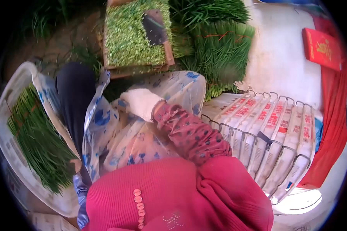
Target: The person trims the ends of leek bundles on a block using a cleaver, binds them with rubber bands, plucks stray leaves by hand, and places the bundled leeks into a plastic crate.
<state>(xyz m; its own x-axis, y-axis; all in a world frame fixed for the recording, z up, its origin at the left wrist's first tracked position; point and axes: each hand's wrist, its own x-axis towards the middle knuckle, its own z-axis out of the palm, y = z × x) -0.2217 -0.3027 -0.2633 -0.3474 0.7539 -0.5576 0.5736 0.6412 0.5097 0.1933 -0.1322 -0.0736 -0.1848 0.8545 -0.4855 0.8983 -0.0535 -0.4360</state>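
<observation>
The white-gloved right hand (142,104) is at the blue-printed plastic sheet (185,88) in front of the person; I cannot tell whether its grip pinches it. The left hand (76,165), mostly hidden, is beside the green stalks (38,142) in the white basket (67,202), grip unclear. Beyond, a cleaver (154,29) lies on chopped greens (123,38)

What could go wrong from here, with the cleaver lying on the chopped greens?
The cleaver seems to lie loose on the chopped greens, with its handle near the edge of the board; a bump might knock it down. The greens reach close to the board's edges, so some may spill. The gloved right hand is at the patterned plastic sheet, close to the board; if pulled up, the sheet could perhaps sweep bits off.
</observation>
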